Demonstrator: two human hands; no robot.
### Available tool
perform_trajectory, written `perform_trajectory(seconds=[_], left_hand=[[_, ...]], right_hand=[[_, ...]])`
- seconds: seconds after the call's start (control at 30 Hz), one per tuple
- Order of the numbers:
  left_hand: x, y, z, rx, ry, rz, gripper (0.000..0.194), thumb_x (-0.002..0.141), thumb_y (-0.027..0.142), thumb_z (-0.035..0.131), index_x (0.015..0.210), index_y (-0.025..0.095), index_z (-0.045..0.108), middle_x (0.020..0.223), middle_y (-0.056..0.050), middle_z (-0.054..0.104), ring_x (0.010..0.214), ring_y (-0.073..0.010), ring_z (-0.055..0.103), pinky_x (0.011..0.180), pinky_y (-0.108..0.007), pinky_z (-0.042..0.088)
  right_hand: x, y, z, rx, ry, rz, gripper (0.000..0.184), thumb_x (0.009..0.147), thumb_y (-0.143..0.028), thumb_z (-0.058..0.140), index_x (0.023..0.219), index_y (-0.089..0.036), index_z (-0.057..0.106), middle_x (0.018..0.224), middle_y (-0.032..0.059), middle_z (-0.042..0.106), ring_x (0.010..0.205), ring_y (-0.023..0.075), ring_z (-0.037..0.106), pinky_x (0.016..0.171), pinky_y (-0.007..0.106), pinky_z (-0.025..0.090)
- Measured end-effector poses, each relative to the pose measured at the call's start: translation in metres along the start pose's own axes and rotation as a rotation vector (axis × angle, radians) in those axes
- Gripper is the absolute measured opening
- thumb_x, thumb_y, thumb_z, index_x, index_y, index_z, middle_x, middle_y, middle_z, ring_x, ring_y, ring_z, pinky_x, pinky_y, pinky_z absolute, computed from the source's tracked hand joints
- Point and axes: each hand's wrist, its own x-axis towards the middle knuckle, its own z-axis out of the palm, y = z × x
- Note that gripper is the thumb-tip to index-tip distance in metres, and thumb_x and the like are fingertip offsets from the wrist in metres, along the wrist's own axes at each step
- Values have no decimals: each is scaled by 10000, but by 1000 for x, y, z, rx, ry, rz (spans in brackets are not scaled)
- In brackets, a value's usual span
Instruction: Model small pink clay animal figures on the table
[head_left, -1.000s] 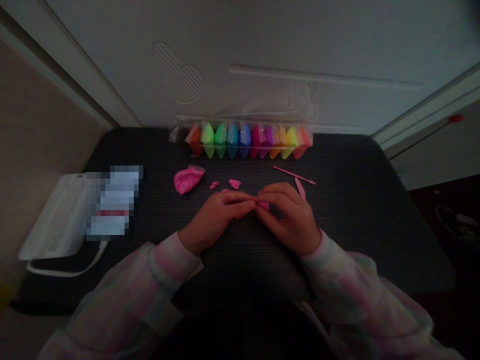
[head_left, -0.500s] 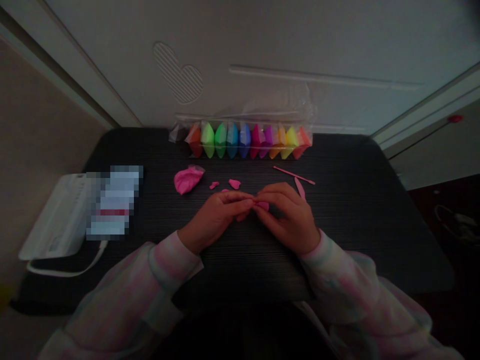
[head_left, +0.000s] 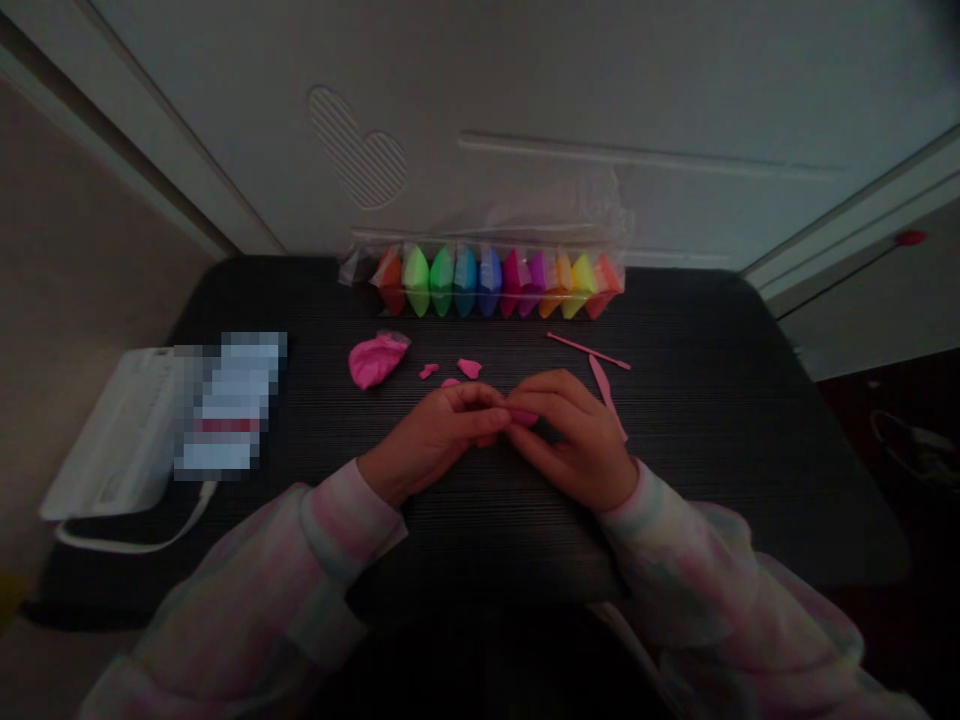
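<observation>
Between my fingertips is a small piece of pink modelling clay (head_left: pixel 524 416), partly covered by the fingers. My left hand (head_left: pixel 442 428) pinches it from the left, and my right hand (head_left: pixel 574 432) grips it from the right, thumb below and fingers above. Just beyond my left hand lie small pink clay bits (head_left: pixel 469 369), one of them partly hidden by the fingers. A larger pink clay lump (head_left: pixel 376 361) in a clear wrapper sits farther left. Beside my right hand rest a pink clay knife (head_left: pixel 602 385) and a thin pink stick tool (head_left: pixel 589 351).
Along the back of the black table (head_left: pixel 697 400) stands a clear bag with a row of coloured clay packs (head_left: pixel 490 283). At left lie a white box-shaped device (head_left: pixel 112 435) with a cable (head_left: pixel 150 546) and a blurred-out phone (head_left: pixel 231 400). A white panel rises behind.
My right hand has tilted slightly, showing more of the pink clay knife. The fingers of my left hand have shifted a little on the clay piece. Everything on the table lies as before.
</observation>
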Motion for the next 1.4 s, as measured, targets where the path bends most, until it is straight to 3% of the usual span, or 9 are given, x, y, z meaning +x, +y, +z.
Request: perform_trajectory(seconds=[0.37, 0.57, 0.8, 0.97, 1.2, 1.4], left_hand=[[0, 0, 1, 152, -86, 84, 108, 723, 240, 619, 710, 142, 664, 703, -4, 583, 663, -100, 450, 640, -257, 322], [2, -4, -2, 240, 11, 103, 213, 757, 344, 576, 676, 149, 595, 644, 21, 490, 622, -102, 413, 642, -265, 334], [3, -2, -1, 234, 60, 124, 224, 732, 362, 602, 660, 149, 602, 630, 22, 500, 617, -102, 414, 639, -264, 325], [2, -2, 0, 169, 38, 103, 158, 690, 305, 652, 742, 155, 655, 669, 18, 540, 614, -89, 419, 640, -257, 323], [3, -2, -1, 233, -34, 116, 146, 718, 288, 623, 690, 151, 665, 665, 10, 555, 622, -92, 423, 631, -257, 330], [4, 1, -4, 235, 63, 123, 181, 727, 306, 615, 820, 163, 675, 708, -6, 596, 620, -99, 477, 558, -243, 335]], right_hand=[[-1, 2, 0, -14, -2, 20, 234, 774, -149, 580, 1005, -187, 567, 873, 53, 604, 819, 162, 578, 695, 320, 515], [-2, 1, 0, -19, -5, 50, 249, 780, -201, 589, 1028, -194, 561, 885, 53, 610, 832, 171, 580, 713, 337, 511], [-1, 1, 0, -26, 0, 65, 223, 784, -216, 588, 1002, -175, 567, 879, 64, 613, 829, 175, 578, 715, 343, 508], [-2, 2, 1, -36, 5, 69, 217, 781, -205, 586, 997, -193, 570, 880, 56, 614, 826, 174, 581, 707, 346, 509], [-2, 2, 0, -24, 13, 54, 134, 784, -156, 577, 912, -193, 585, 835, 47, 610, 786, 159, 586, 674, 321, 518], [-13, 15, -13, -17, -12, 75, 125, 749, -194, 642, 862, -197, 588, 813, 37, 607, 762, 157, 583, 665, 319, 516]])
